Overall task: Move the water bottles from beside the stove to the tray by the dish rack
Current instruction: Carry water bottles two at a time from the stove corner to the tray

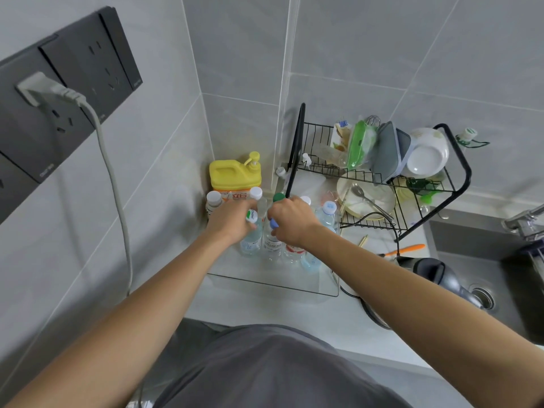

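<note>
a grey shirt (265,369) is filling the bottom of the view, and 2 bare forearms are reaching forward from it over the pale counter (253,307). a clear tray (273,282) is sitting on that counter, just left of the black dish rack (412,184), and several water bottles are standing upright in its far half. the left hand (228,222) is curling around the neck of a bottle with a green-and-white cap (252,231), fingers closing on it. the right hand (293,220) is gripping the top of a bottle with a blue cap (272,240), right beside the first. a light-blue-capped bottle (328,214) is standing just to the right of that hand, near the rack. behind the tray, a yellow detergent jug (234,176) is standing in the tiled corner, with 2 white-capped bottles (214,201) touching its front. plates and bowls are leaning in the rack, and a sink (482,260) is lying at right.
</note>
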`<state>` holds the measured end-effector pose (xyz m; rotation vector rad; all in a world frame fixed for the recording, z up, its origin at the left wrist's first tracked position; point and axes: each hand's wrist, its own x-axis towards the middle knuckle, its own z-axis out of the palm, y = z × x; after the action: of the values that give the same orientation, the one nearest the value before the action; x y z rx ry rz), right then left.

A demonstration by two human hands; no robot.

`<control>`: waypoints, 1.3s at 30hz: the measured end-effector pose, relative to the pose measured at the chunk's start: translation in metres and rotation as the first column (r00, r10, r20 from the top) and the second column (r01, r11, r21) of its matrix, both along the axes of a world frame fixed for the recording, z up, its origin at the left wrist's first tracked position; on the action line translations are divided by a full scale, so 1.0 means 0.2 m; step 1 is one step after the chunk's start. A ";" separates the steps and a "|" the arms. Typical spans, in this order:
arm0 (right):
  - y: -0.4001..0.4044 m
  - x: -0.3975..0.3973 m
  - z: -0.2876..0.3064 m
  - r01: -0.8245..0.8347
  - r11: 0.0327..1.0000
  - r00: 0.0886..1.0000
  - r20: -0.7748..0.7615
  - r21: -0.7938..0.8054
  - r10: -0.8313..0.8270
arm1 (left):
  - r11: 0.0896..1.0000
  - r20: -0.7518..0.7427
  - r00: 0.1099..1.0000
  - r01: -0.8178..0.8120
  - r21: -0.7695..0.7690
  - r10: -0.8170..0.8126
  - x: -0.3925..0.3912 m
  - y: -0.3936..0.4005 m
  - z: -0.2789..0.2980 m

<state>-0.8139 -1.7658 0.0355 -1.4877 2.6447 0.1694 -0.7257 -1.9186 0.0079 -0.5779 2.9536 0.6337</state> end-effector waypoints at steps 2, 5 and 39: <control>-0.01 -0.01 -0.02 0.022 1.000 1.000 0.001 -0.004 -0.022 | 1.000 0.021 1.000 0.009 0.013 -0.009 -0.02 0.00 0.00; -0.01 -0.03 -0.05 0.028 1.000 1.000 0.002 -0.004 -0.028 | 0.999 0.004 1.000 0.016 0.032 -0.016 -0.03 0.00 -0.01; 0.79 0.07 0.21 0.463 0.813 0.881 0.084 -0.353 -0.465 | 0.965 -0.298 0.948 0.029 -0.261 -0.109 -0.01 0.48 0.30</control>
<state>-0.8001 -1.6079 0.0776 -0.8426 3.0669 -0.3781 -0.7272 -1.8224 0.0682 -0.4202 3.3657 0.3694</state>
